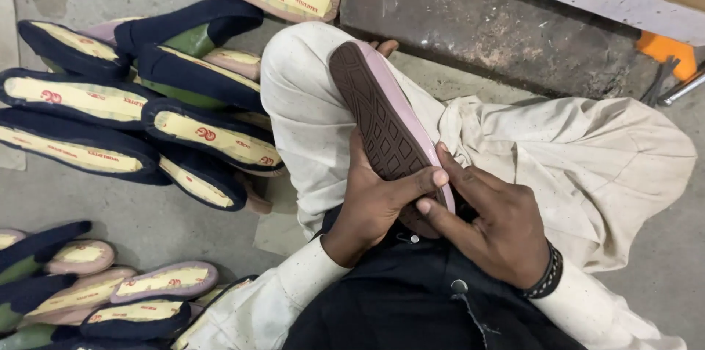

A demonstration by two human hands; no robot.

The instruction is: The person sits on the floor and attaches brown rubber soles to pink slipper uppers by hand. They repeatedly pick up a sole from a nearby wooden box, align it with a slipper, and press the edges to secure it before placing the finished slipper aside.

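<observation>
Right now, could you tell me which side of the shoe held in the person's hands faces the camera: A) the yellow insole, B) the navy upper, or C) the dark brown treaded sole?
C: the shoe, gripped by the left hand and the right hand, shows its dark brown treaded sole with a pink rim.

Grey concrete floor, navy-edged shoe uppers piled on it, pink ones nearer

Lighting is even and moderately bright from overhead, casting soft shadows under the shoe sole, with no glare; focus is sharp at that sole, slightly softer toward the frame corners.
</observation>
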